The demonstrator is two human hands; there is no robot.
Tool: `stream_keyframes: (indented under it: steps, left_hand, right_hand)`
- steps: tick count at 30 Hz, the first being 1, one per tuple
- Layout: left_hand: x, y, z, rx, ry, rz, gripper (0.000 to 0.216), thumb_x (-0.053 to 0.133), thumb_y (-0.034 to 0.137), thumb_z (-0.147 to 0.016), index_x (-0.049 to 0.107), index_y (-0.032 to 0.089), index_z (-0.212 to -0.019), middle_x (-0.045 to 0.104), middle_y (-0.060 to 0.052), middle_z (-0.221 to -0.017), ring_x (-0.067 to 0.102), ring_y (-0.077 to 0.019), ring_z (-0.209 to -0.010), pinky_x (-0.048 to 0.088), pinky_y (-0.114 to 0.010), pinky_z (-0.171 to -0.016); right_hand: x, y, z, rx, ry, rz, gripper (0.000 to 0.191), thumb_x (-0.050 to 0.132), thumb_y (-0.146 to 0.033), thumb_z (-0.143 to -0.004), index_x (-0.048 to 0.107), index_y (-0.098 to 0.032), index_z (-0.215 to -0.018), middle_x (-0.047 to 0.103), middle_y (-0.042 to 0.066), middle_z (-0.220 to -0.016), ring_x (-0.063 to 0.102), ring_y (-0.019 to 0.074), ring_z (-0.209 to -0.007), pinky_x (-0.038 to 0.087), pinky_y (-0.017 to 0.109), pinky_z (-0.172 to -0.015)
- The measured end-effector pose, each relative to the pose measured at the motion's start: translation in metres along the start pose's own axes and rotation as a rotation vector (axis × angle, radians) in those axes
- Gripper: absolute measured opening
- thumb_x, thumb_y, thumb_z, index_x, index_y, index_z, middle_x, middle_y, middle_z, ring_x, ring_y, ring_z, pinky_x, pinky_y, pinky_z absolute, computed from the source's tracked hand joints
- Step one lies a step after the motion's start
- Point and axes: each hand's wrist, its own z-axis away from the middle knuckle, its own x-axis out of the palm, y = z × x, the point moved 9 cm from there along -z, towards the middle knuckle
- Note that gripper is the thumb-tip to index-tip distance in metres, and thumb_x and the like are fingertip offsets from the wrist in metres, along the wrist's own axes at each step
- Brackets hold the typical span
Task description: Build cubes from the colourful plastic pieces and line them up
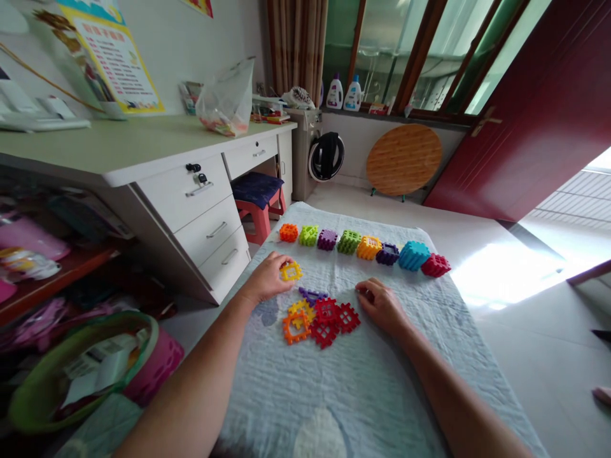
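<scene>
My left hand (271, 278) pinches a yellow square building-block panel (291, 271) with an open centre and notched edges, above the cloth. My right hand (380, 305) rests on the cloth with loosely bent fingers and nothing visible in them. Between the hands lies a loose pile: red lattice panels (326, 332), an orange panel with a round opening (296, 327), a yellow piece (302, 310) partly covered, and a purple piece (312, 295). Beyond them runs a row of several sorted stacks, from an orange stack (288, 233) past a green stack (349, 242) to a red stack (436, 265).
A pale quilted cloth (286, 394) covers the low surface. To the left stand a white desk (200, 216), a stool (258, 197) and a basket (147, 356). A washing machine (305, 149), a round wooden board (405, 159) and a red door (515, 121) are farther back.
</scene>
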Motion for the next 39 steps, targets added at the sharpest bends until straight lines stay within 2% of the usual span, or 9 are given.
stream_keyframes:
  steps: [5,10,14,17,19,22,29,35,39]
  left_hand:
    - [0.014,0.044,0.001,0.147,0.088,0.108,0.047,0.07,0.025,-0.067,0.056,0.019,-0.111,0.053,-0.004,-0.1,0.056,-0.0182,-0.093,0.047,-0.031,-0.088]
    - [0.041,0.071,0.006,0.241,0.029,0.228,0.053,0.065,0.024,-0.074,0.047,0.021,-0.124,0.055,-0.007,-0.111,0.055,-0.0194,-0.103,0.044,-0.033,-0.093]
    - [0.038,0.063,0.003,0.23,0.045,0.203,0.034,0.053,0.021,-0.081,0.054,0.019,-0.115,0.056,-0.008,-0.111,0.055,-0.0202,-0.104,0.044,-0.034,-0.093]
    - [0.026,0.045,0.0,0.158,0.036,0.126,0.022,0.052,0.021,-0.079,0.062,0.018,-0.098,0.061,-0.007,-0.099,0.059,-0.0189,-0.091,0.046,-0.031,-0.083]
    - [0.02,0.032,0.0,0.098,-0.033,0.079,0.013,0.055,0.023,-0.075,0.064,0.017,-0.083,0.062,-0.003,-0.083,0.059,-0.0167,-0.075,0.046,-0.027,-0.071]
    - [0.018,0.017,0.004,0.019,-0.176,0.071,0.013,0.057,0.029,-0.072,0.062,0.018,-0.069,0.058,0.001,-0.062,0.054,-0.0141,-0.058,0.041,-0.023,-0.056]
    - [0.047,0.012,0.021,-0.04,-0.507,0.067,0.017,0.063,0.034,-0.063,0.064,0.017,-0.062,0.06,0.002,-0.055,0.051,-0.0128,-0.052,0.032,-0.022,-0.049]
    - [0.056,0.018,0.021,-0.017,-0.491,0.045,0.017,0.065,0.032,-0.059,0.064,0.018,-0.069,0.059,0.002,-0.061,0.051,-0.0133,-0.056,0.031,-0.021,-0.049]
    - [0.053,0.026,0.02,0.034,-0.482,0.026,0.016,0.066,0.028,-0.057,0.059,0.018,-0.067,0.056,0.003,-0.063,0.048,-0.0128,-0.058,0.031,-0.021,-0.051]
  right_hand:
    - [0.002,0.008,-0.002,0.028,0.047,-0.023,0.018,0.048,-0.022,-0.078,0.061,-0.019,-0.091,0.06,0.003,-0.079,0.055,0.0151,-0.066,0.045,0.028,-0.065]
    - [0.003,0.011,0.0,0.056,0.067,-0.013,0.021,0.048,-0.021,-0.078,0.062,-0.019,-0.094,0.061,0.003,-0.081,0.054,0.0139,-0.065,0.045,0.027,-0.065]
    - [-0.003,-0.003,0.001,-0.003,0.135,0.008,0.026,0.05,-0.022,-0.078,0.062,-0.018,-0.1,0.063,0.006,-0.091,0.057,0.0191,-0.082,0.046,0.033,-0.077]
    - [0.0,-0.024,0.0,-0.105,0.134,0.065,0.042,0.054,-0.027,-0.079,0.056,-0.019,-0.12,0.059,0.011,-0.118,0.048,0.0265,-0.11,0.04,0.043,-0.095]
    - [0.01,-0.033,-0.003,-0.136,0.072,0.105,0.05,0.053,-0.03,-0.082,0.048,-0.019,-0.13,0.05,0.01,-0.133,0.04,0.0279,-0.12,0.034,0.045,-0.1]
    - [0.027,-0.036,-0.006,-0.125,-0.038,0.14,0.05,0.051,-0.028,-0.085,0.044,-0.019,-0.134,0.05,0.01,-0.134,0.037,0.0273,-0.124,0.032,0.045,-0.102]
    - [0.026,-0.035,-0.009,-0.107,-0.02,0.048,0.039,0.058,-0.03,-0.081,0.056,-0.021,-0.119,0.059,0.009,-0.113,0.049,0.0243,-0.105,0.039,0.04,-0.093]
    - [0.009,-0.01,-0.005,0.055,0.148,-0.202,0.029,0.052,-0.027,-0.08,0.06,-0.019,-0.106,0.06,0.003,-0.083,0.055,0.0165,-0.075,0.044,0.029,-0.073]
    - [-0.003,0.021,-0.001,0.203,0.234,-0.454,0.029,0.049,-0.037,-0.08,0.059,-0.018,-0.099,0.051,-0.003,-0.062,0.046,0.0116,-0.053,0.038,0.024,-0.052]
